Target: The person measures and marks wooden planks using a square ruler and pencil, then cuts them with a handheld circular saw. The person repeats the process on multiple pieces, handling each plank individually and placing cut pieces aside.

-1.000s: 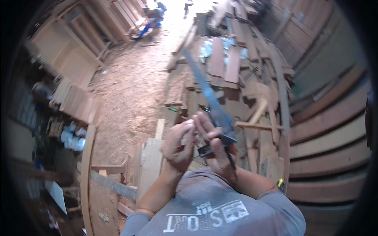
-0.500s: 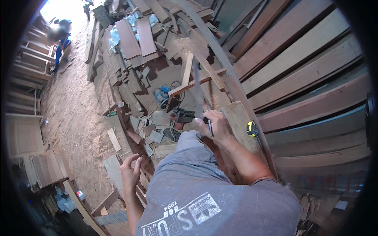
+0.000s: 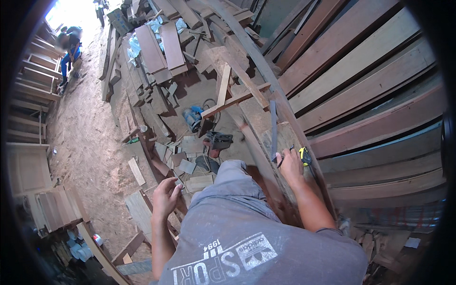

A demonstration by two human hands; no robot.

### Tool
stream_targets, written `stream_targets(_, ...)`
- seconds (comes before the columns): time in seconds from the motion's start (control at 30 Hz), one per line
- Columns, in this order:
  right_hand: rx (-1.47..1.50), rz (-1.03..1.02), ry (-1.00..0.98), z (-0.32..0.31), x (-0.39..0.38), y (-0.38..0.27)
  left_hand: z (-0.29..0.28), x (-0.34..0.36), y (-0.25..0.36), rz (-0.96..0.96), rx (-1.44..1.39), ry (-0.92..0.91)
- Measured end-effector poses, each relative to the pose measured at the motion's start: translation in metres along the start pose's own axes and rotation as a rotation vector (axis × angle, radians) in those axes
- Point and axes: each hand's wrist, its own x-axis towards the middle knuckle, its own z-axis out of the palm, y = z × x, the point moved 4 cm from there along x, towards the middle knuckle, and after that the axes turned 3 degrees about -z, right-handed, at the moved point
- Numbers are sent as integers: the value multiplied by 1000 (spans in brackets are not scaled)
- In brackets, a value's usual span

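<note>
My right hand (image 3: 291,166) is over the wooden bench on the right, its fingers closed round a thin dark pen-like stick (image 3: 281,160). Just beyond the fingers, a long narrow grey-blue strip (image 3: 273,126) lies along a board (image 3: 286,135); whether the hand still touches the strip is unclear. Beside the fingertips sits a yellow and black tape measure (image 3: 305,156). My left hand (image 3: 165,195) hangs in the air to the left, fingers loosely bent and apart, with nothing seen in it.
A blue power tool (image 3: 192,118) and a dark red-based power tool (image 3: 219,141) stand amid cords and offcuts ahead. A wooden frame (image 3: 236,99) rises beyond them. Long planks (image 3: 361,61) are stacked at right. Another person (image 3: 71,50) bends at far left.
My right hand has moved right and nearer, towards the tape measure. The grey-blue strip, raised before, now lies along the board. My left hand has shifted slightly right.
</note>
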Motion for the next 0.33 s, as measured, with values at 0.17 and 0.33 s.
stream_targets(0.17, 53, -105, 64, 10, -4, 9, 18, -2, -27, 4, 2, -37)
stream_targets(0.33, -12, -147, -37, 11, -14, 1, 17, -9, -13, -147, -4, -94)
